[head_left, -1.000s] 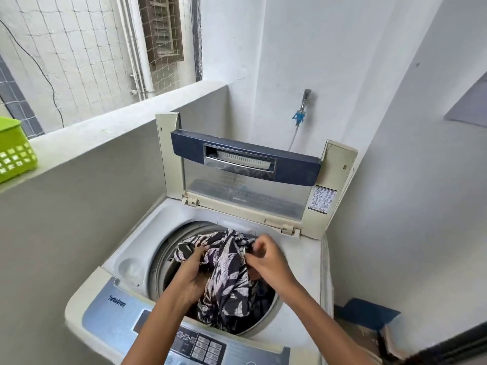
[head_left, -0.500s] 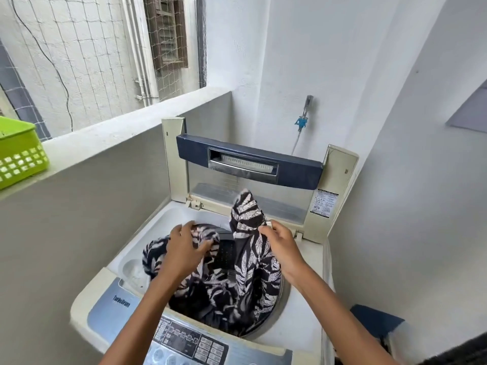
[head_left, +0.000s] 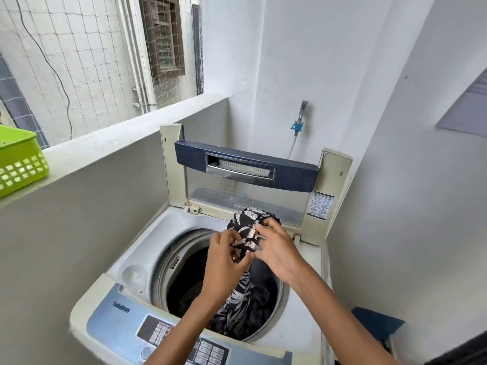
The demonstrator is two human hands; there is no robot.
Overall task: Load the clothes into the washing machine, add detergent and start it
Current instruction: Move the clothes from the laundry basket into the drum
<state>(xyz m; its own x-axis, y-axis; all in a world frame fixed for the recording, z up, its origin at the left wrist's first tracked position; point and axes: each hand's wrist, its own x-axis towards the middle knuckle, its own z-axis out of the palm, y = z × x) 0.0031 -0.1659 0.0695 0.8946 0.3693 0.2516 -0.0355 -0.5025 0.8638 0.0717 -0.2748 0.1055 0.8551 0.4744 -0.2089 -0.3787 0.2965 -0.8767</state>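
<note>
A top-loading washing machine (head_left: 168,227) stands in front of me with its lid (head_left: 245,169) folded upright at the back. A black and white leaf-patterned garment (head_left: 246,227) is bunched above the drum opening and hangs down into the drum (head_left: 189,272). My left hand (head_left: 224,256) pinches the garment from the left. Gripping its top from the right is my right hand (head_left: 276,246). Both hands are close together over the drum's far side. The control panel (head_left: 158,330) runs along the near edge, partly hidden by my forearms.
A green plastic basket (head_left: 21,162) sits on the ledge of the low wall at left. A tap with a blue fitting (head_left: 297,126) is on the back wall. A dark blue object (head_left: 376,325) lies on the floor right of the machine.
The garment was spread wide across the drum rim; now both hands have come together and gathered it into a bunch held higher, near the lid hinge.
</note>
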